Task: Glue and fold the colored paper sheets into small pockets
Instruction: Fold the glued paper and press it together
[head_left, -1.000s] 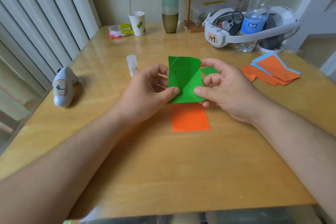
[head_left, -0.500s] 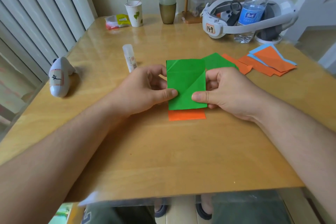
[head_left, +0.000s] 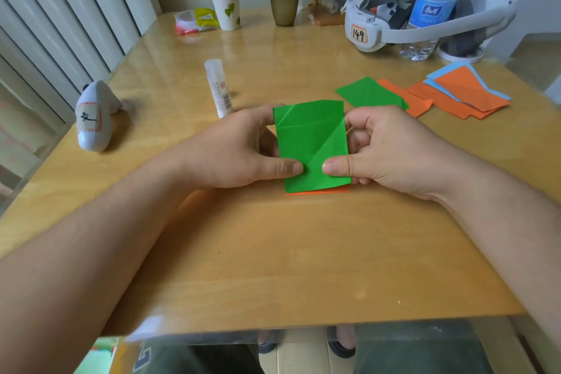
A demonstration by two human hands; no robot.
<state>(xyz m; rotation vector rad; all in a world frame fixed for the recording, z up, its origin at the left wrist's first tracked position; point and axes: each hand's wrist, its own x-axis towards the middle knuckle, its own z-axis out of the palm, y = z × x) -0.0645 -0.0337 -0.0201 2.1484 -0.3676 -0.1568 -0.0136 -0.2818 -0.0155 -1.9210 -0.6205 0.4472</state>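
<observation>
Both hands are pinching the green sheet (head_left: 311,143): left hand (head_left: 239,152) gripping its left edge, right hand (head_left: 391,149) its right, thumbs on top.

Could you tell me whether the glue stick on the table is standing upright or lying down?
Lying down. The glue stick rests on its side on the table, beyond the left hand, untouched.

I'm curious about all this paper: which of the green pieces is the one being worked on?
The creased green sheet, pinched by the left hand and right hand. The other green piece lies untouched on the table beside the orange papers.
</observation>
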